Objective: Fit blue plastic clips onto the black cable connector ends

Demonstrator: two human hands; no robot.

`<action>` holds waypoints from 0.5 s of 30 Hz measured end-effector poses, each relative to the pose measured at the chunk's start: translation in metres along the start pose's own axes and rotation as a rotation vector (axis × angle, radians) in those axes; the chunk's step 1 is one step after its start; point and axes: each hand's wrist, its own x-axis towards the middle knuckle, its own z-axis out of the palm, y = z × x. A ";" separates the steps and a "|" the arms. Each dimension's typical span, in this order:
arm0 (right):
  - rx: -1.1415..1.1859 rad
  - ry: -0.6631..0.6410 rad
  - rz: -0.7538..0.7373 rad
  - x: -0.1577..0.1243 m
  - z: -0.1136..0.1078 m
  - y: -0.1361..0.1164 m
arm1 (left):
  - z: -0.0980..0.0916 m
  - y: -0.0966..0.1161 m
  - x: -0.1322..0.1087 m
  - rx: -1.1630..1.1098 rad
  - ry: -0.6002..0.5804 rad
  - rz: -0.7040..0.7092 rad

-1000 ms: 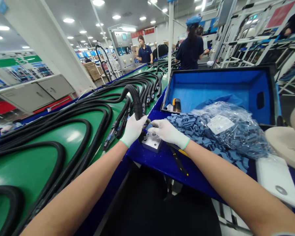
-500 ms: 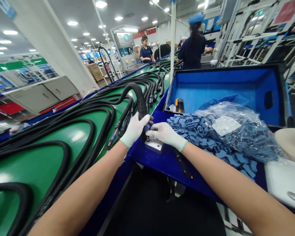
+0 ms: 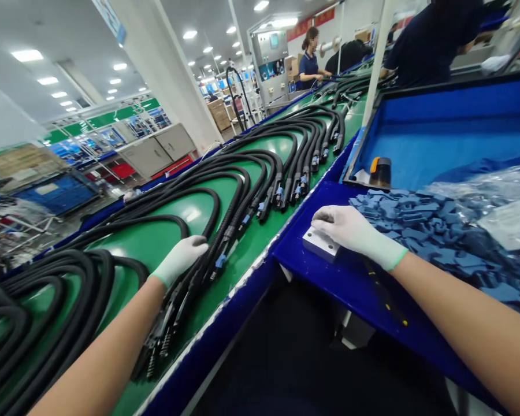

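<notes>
My left hand (image 3: 182, 259), in a white glove, is over the black hoses (image 3: 238, 214) on the green belt, its fingers reaching across them and no hose visibly gripped. The nearest hose ends carry small blue clips (image 3: 221, 261). My right hand (image 3: 351, 228), also gloved, hovers at or rests on a silver metal block (image 3: 320, 245) with dark holes; I cannot tell whether they touch. Its fingers are loosely curled with a gap to the thumb, and nothing shows between them. Many loose blue foam-like pieces (image 3: 407, 225) are heaped beside it.
A blue bin (image 3: 455, 121) stands behind the pieces, with an orange-and-black container (image 3: 380, 172) at its corner. A clear plastic bag (image 3: 502, 202) lies on the heap. A dark tool with yellow marks (image 3: 387, 306) lies near the table edge. Two co-workers stand farther along the belt (image 3: 190, 215).
The hose end held upright at the block by both hands has been let go and is off the block. My left hand has moved left over the belt; the view has turned left.
</notes>
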 end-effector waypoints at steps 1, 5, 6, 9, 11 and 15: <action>-0.020 -0.006 0.000 0.000 0.000 -0.001 | -0.003 -0.013 -0.013 0.048 -0.018 -0.040; -0.110 -0.008 -0.028 0.000 0.000 -0.007 | 0.006 -0.047 -0.050 0.145 -0.123 -0.146; -0.127 -0.010 -0.032 -0.001 0.000 -0.008 | 0.009 -0.050 -0.054 0.143 -0.140 -0.162; -0.151 -0.016 -0.065 -0.006 -0.002 -0.011 | 0.006 -0.045 -0.055 0.044 -0.195 -0.203; -0.131 -0.005 -0.117 -0.013 -0.004 -0.017 | -0.006 -0.035 -0.052 -0.108 -0.248 -0.217; 0.002 -0.041 -0.253 -0.033 0.004 -0.042 | -0.023 -0.002 -0.050 -0.505 -0.251 -0.180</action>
